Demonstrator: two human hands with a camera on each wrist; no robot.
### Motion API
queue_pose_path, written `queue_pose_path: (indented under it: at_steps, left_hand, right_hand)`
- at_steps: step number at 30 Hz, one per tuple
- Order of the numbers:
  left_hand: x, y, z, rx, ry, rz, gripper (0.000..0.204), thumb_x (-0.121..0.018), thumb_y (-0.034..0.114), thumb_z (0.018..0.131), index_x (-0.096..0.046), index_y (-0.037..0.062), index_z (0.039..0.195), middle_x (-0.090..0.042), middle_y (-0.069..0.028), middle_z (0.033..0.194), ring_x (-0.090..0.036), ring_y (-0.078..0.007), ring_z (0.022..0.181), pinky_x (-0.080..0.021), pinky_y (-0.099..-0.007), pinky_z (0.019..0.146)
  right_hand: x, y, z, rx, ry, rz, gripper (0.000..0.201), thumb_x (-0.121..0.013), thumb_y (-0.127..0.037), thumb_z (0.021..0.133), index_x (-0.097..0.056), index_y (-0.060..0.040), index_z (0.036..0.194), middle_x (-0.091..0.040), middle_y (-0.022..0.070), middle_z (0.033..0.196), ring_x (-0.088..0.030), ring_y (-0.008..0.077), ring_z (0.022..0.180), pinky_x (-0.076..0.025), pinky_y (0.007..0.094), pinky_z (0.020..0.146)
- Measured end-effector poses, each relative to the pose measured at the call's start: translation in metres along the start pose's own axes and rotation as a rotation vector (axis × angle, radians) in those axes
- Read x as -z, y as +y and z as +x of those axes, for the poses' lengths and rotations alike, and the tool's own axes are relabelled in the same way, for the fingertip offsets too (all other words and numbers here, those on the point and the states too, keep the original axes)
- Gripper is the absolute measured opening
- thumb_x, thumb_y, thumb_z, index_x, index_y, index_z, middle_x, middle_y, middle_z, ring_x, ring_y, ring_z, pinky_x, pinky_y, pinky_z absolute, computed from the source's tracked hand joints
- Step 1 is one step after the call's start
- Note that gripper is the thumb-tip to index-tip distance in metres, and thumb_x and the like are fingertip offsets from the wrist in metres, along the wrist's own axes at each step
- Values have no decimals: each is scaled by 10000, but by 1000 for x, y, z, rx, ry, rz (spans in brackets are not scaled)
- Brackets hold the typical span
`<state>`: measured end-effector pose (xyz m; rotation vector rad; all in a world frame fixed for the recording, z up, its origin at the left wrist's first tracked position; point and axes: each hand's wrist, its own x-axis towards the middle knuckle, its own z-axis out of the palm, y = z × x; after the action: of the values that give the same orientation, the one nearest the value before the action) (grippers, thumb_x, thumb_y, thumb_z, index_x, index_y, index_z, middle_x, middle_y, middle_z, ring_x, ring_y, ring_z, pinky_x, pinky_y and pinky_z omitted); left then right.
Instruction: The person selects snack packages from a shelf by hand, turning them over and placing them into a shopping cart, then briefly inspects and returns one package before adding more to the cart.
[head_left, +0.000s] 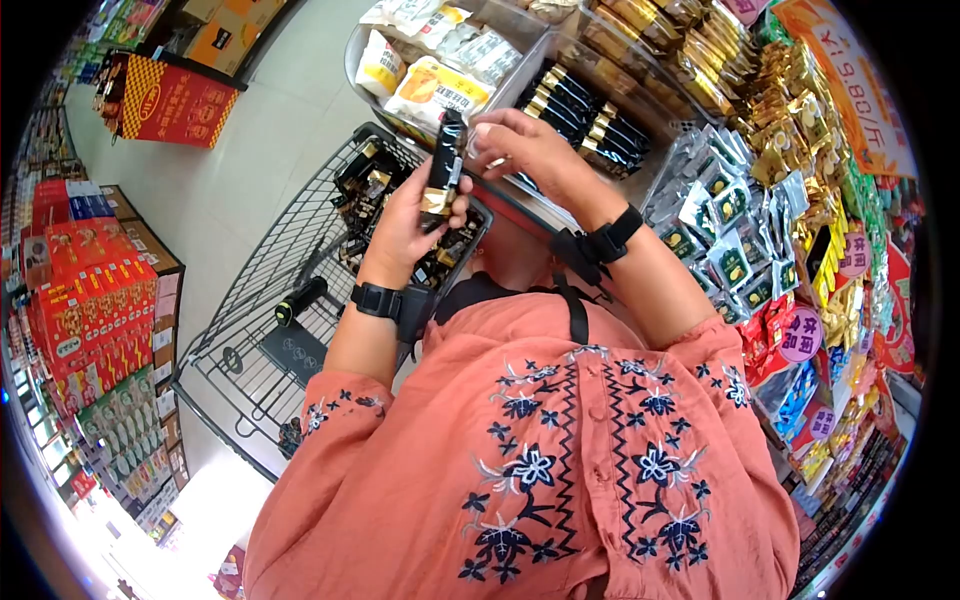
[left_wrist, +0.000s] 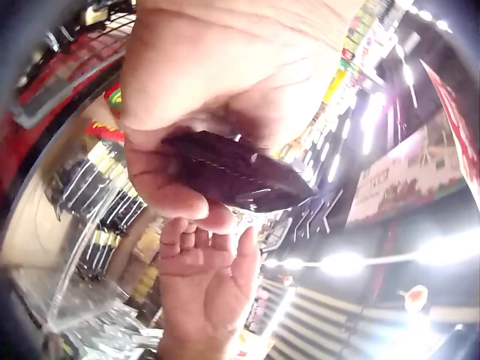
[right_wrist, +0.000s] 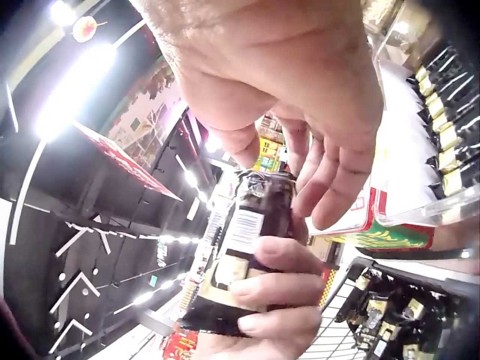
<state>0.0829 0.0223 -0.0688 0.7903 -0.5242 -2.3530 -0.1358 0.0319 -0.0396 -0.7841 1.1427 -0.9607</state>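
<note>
My left hand grips a black packet with a gold band, its fingers curled round the lower part. In the right wrist view the packet stands upright and shows a white barcode label. My right hand hovers right beside the packet's top end, fingers loosely bent and spread. The left wrist view shows the right hand with its palm visible, close to the left fingertips. Below the hands, a shopping cart holds many black and gold packets.
A clear bin in front holds similar black packets. Yellow and white bags fill the bin to its left. Silver packets and gold packets lie on the right. Red boxes are stacked on the left across the aisle.
</note>
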Motion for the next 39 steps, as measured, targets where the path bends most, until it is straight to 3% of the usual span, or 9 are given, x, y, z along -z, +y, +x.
queue_pose_path:
  at_steps: [3,7,8,11,18,30,33,35,39]
  left_hand:
    - [3,-2,1,37,-278,-260,431,-433,293,1048,-503,-13,1342,-612,-93,970,-530,-139,675,-430,-264,562]
    - [-1,-9,1,118,-379,-296,441,-402,315,1055,-506,-22,1319,-626,-110,947,-528,-163,662,-434,-295,564]
    - [-1,-11,3,146,-384,-304,447,-422,331,1050,-528,-28,1296,-659,-134,957,-576,-185,678,-471,-296,566]
    - [0,-16,7,187,-230,-272,449,-430,350,1054,-559,-24,1267,-694,-169,986,-635,-229,712,-529,-316,583]
    - [2,-16,12,236,-170,-246,654,-388,588,1032,-582,1,1244,-713,-184,1010,-697,-257,760,-583,-361,612]
    - [-4,-14,17,236,-212,-230,611,-410,551,1041,-585,3,1248,-708,-142,956,-698,-226,752,-588,-346,617]
    - [-10,-5,17,112,-28,98,515,-453,481,1051,-589,21,1238,-701,-111,982,-686,-186,791,-582,-312,643]
    - [-5,-1,22,76,-59,332,442,-576,351,1026,-564,-2,1292,-689,-97,1073,-685,-162,920,-583,-294,750]
    - [-21,4,27,42,37,661,476,-656,242,983,-526,-33,1350,-645,-21,1103,-603,-78,994,-495,-240,888]
  right_hand:
    - [1,-7,0,84,60,-27,521,-648,-357,967,-534,-5,1334,-643,59,1107,-645,157,972,-515,312,886]
    - [0,-19,-3,2,-113,4,439,-644,-351,968,-596,-30,1264,-659,32,1041,-626,115,918,-495,294,861]
    - [2,-17,1,-24,-144,27,340,-653,-331,966,-638,-49,1156,-665,22,994,-621,105,877,-492,278,820]
    - [2,-14,2,-16,-80,-27,287,-661,-314,962,-645,-59,1093,-667,15,967,-624,107,852,-495,273,801]
    - [5,3,4,-41,-14,-40,300,-670,-311,957,-643,-56,1111,-665,23,1001,-630,122,867,-507,279,792]
    - [12,6,2,-32,8,-18,353,-645,-328,978,-631,-26,1160,-658,48,1045,-626,139,933,-536,307,820]
    - [17,6,-1,-49,43,45,402,-632,-340,985,-615,-14,1219,-653,56,1075,-624,143,958,-546,322,831]
    - [19,0,-7,-93,80,112,435,-627,-349,987,-601,-13,1263,-648,59,1096,-621,145,977,-549,328,836]
    - [27,2,-17,-39,66,22,467,-647,-337,973,-583,-14,1305,-638,53,1133,-610,131,1018,-557,337,825]
